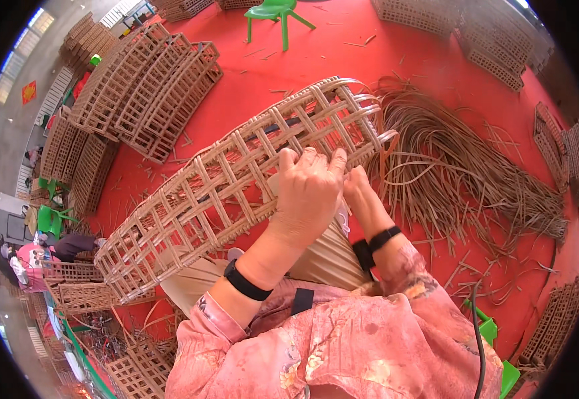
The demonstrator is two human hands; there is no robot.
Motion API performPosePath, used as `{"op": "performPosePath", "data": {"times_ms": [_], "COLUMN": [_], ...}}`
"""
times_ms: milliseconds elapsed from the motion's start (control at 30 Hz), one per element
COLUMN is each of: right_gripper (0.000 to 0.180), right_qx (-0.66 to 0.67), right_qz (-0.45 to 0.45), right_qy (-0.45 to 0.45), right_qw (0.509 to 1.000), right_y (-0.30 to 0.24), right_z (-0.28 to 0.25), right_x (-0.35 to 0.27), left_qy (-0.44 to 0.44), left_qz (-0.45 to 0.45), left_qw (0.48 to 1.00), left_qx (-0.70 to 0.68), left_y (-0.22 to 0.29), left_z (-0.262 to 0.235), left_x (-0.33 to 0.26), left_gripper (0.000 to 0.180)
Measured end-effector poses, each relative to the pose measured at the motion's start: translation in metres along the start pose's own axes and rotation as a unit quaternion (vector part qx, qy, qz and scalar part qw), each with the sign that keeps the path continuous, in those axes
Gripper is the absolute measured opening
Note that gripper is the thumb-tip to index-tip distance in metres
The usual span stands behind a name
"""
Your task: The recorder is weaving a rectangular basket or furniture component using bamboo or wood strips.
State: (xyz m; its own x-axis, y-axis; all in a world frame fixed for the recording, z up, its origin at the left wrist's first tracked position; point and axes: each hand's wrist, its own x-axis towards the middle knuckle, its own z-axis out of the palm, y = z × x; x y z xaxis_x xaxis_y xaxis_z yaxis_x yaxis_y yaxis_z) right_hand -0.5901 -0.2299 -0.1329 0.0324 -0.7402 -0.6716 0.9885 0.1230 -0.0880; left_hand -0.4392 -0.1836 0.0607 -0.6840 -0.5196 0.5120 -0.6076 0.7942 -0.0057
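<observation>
Head view: looking down at two bare hands on a long woven basket (236,179).
Basket spot: over the lap (322,256), slanted. Long way runs from low L up to far R.
L hand (309,189): on the near edge, close to the R end. Fingers bent down over the slats, closed on that edge by the look of it; tips hidden, so can't tell for sure.
R hand (362,196): just beside L hand, nr the same edge, by the R corner. Fingers curled in; can't tell if gripping a strip.
Way from fingers: most of basket off to L, w/ only the short R end up ahead.
Nearer hand: R to the R end & its strip ends (388,136); L to the basket's middle.
Strips (449,166): big loose pile to the R, on red floor (429,66).
Stack (149,86): more baskets, up L.
Chair (273,12): green, top.
</observation>
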Motion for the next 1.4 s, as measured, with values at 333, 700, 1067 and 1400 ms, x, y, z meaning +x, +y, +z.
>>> {"op": "performPosePath", "data": {"times_ms": [333,700,1067,1400], "right_gripper": [0.013,0.009,0.019,0.013], "right_qx": [-0.009,-0.05,-0.116,-0.191], "right_qz": [-0.02,-0.147,-0.255,-0.2], "right_qy": [-0.098,-0.278,-0.262,-0.229], "right_qw": [0.995,0.948,0.924,0.933], "right_y": [-0.011,-0.096,-0.009,0.089], "right_z": [0.076,0.183,0.158,0.148], "right_x": [0.026,-0.054,-0.119,-0.112], "left_qy": [-0.008,0.236,0.387,0.403], "left_qz": [0.015,0.029,-0.256,-0.37], "left_qw": [0.998,0.971,0.847,0.762], "left_qx": [-0.067,-0.009,-0.261,-0.347], "left_y": [-0.038,-0.025,-0.121,-0.176], "left_z": [-0.068,-0.175,-0.085,0.03], "left_x": [-0.006,-0.067,-0.179,-0.261], "left_gripper": [0.041,0.06,0.044,0.053]}}
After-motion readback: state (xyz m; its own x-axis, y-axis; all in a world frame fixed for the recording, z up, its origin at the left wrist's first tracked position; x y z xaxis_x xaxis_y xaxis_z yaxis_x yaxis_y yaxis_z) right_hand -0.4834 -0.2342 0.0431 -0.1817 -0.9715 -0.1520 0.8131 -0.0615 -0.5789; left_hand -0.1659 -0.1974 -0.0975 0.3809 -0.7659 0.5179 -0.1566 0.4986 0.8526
